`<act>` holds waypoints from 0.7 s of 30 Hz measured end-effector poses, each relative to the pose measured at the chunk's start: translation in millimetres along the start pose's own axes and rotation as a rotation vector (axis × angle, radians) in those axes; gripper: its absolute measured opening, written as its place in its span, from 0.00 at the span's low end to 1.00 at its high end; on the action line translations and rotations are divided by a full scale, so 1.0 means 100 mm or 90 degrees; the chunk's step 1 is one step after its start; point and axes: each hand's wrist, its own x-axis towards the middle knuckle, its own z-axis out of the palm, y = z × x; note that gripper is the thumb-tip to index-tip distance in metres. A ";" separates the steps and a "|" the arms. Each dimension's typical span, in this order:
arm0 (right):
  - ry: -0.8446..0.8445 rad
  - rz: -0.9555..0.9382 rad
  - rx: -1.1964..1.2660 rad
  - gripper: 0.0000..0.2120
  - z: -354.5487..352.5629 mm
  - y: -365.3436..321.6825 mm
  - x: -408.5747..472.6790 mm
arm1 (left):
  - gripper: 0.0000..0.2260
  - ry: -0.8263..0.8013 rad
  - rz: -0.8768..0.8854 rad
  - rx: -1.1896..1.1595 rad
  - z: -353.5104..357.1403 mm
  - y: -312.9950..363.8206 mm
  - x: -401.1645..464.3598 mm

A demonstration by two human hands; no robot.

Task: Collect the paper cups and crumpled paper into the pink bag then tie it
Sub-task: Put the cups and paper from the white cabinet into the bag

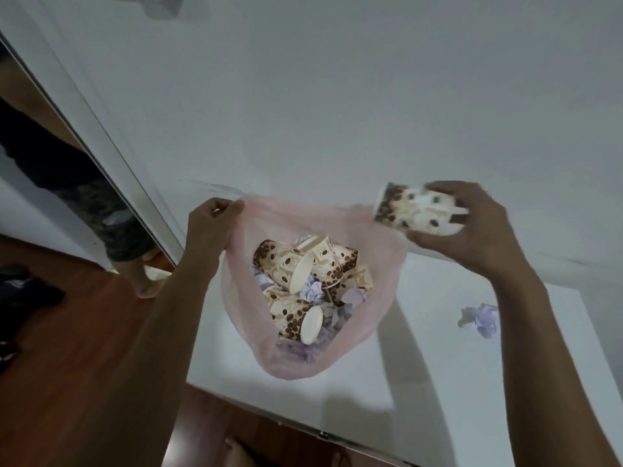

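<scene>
The left hand pinches the rim of the pink bag, holding its mouth open above the white surface. Inside the bag lie several paper cups with a coffee-bean print, mixed with crumpled paper. The right hand grips another cup on its side, just beside the bag's far right edge. One more paper ball sits on the surface, right of the bag
</scene>
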 end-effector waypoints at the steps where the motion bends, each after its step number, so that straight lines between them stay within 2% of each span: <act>1: -0.085 -0.042 0.004 0.34 0.05 -0.20 0.05 | 0.06 -0.005 0.000 -0.002 0.00 0.02 0.01; 4: -0.339 -0.086 -0.150 0.37 0.37 -0.57 0.15 | 0.06 -0.011 -0.002 -0.015 0.03 0.04 0.02; 6: -0.426 -0.109 -0.275 0.40 0.63 -0.65 0.15 | 0.06 -0.012 -0.007 -0.016 0.05 0.05 0.02; 8: -0.467 -0.116 -0.264 0.43 0.78 -0.65 0.11 | 0.06 -0.020 -0.009 -0.018 0.06 0.06 0.03; 9: -0.460 -0.113 -0.212 0.42 0.79 -0.62 0.10 | 0.06 -0.023 -0.011 -0.020 0.06 0.06 0.04; 11: -0.375 -0.097 -0.080 0.32 0.70 -0.55 0.11 | 0.06 -0.022 -0.013 -0.020 0.06 0.06 0.06; 15: -0.007 -0.009 0.060 0.06 0.52 -0.21 0.21 | 0.06 -0.032 -0.013 -0.034 0.09 0.07 0.08; 17: 0.107 0.112 0.052 0.02 0.55 0.10 0.30 | 0.05 -0.037 -0.017 -0.045 0.11 0.08 0.07; 19: 0.077 0.249 -0.037 0.05 0.66 0.50 0.35 | 0.05 -0.039 -0.020 -0.056 0.13 0.08 0.06; 21: -0.035 0.327 -0.098 0.11 0.80 0.82 0.32 | 0.05 -0.042 -0.024 -0.072 0.14 0.08 0.05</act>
